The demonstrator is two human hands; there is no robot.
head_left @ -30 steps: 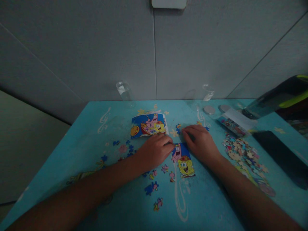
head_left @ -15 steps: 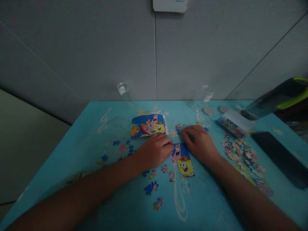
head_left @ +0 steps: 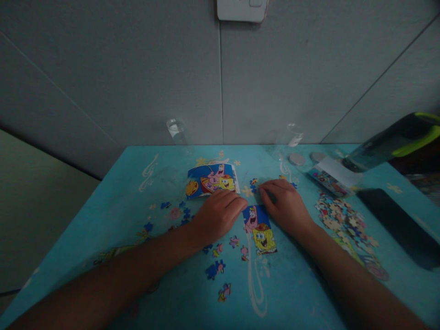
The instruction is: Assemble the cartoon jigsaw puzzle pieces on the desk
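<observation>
A partly joined jigsaw puzzle (head_left: 260, 231) lies flat on the table, showing a pink starfish and a yellow sponge character on blue. My left hand (head_left: 220, 213) rests at its upper left corner, fingers curled together; whatever is under the fingertips is hidden. Beyond the puzzle's upper right edge is my right hand (head_left: 283, 201), bent inward with thumb and fingertips drawn close, their contents not visible. Just left of those fingertips lies a blue and yellow puzzle piece (head_left: 253, 184). A picture card (head_left: 211, 179) with the same characters stands slightly curved behind my left hand.
Loose puzzle pieces (head_left: 215, 269) lie around my left forearm. To the right are a heap of pieces (head_left: 340, 215), a dark flat object (head_left: 398, 227), a folded card (head_left: 330, 178), round lids (head_left: 296, 159) and a tilted bottle (head_left: 381, 144). Clear cups (head_left: 179, 135) stand near the wall.
Both hands keep nearly the same place and pose. The whole view has shifted very slightly; no piece has visibly moved on the table.
</observation>
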